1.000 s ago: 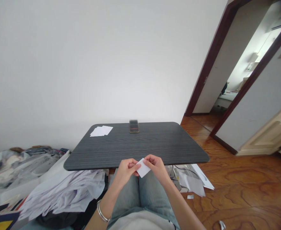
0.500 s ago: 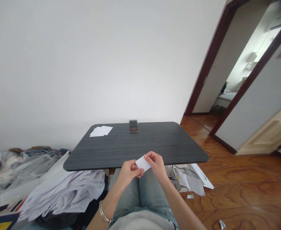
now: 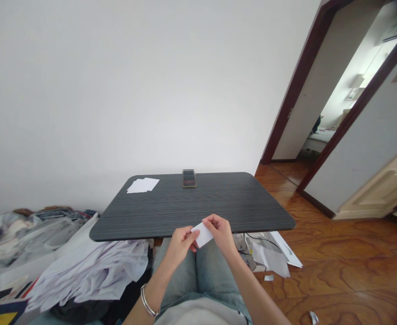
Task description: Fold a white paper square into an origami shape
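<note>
Between my two hands is a small white piece of paper (image 3: 203,235), held just past the table's near edge and above my lap. My left hand (image 3: 182,243) pinches its left side, the thumb lying on top. At the upper right corner, my right hand (image 3: 220,229) grips the paper between thumb and fingers. Several white paper pieces (image 3: 143,185) lie overlapping at the far left of the dark table (image 3: 191,210). A small dark device on a stand (image 3: 189,178) is at the middle of the far edge.
Piled white fabric and plastic bags (image 3: 93,271) lie left of and below the table. On the right, loose papers (image 3: 272,259) and cables rest on the wooden floor (image 3: 350,266). The wall (image 3: 171,90) stands right behind the table, with a doorway at right.
My left thumb has moved up along the paper's left side, from its lower edge. The paper has tilted slightly; my right hand keeps nearly the same place.
</note>
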The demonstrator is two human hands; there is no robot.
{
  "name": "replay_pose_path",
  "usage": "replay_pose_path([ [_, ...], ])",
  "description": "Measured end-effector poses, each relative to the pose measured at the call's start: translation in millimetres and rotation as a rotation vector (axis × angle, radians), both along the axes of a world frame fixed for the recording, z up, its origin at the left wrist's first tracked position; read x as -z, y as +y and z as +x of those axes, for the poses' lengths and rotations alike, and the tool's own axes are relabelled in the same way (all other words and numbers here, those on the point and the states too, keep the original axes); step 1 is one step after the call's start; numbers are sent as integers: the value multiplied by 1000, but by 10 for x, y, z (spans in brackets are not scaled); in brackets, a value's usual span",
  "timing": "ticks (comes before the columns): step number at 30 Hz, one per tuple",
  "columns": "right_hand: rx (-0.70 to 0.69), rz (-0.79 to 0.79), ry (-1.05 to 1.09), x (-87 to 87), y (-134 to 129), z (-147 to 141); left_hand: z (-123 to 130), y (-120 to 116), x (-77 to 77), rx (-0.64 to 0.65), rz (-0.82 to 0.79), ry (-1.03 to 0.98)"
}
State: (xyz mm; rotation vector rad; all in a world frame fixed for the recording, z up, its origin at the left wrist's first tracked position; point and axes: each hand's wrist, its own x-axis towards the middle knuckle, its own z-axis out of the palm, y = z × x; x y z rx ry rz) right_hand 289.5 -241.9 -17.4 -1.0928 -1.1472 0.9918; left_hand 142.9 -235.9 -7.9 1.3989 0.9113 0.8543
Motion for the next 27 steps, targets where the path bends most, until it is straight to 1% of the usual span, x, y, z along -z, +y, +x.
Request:
replay_pose_path([
  [5,-85,-16,2,24,-26,14,-12,-2,-32,-61,40,-5],
  [11,-95,-12,-9,54,-38,24,-14,2,-29,-68,64,5],
  [17,-123,-12,-34,46,-38,15,-21,0,-67,-96,78,-19],
  [24,-94,-11,-86,27,-71,17,-31,-2,-109,-194,101,-55],
  [27,-67,6,-147,16,-84,25,-39,24,-113,-182,91,-63],
])
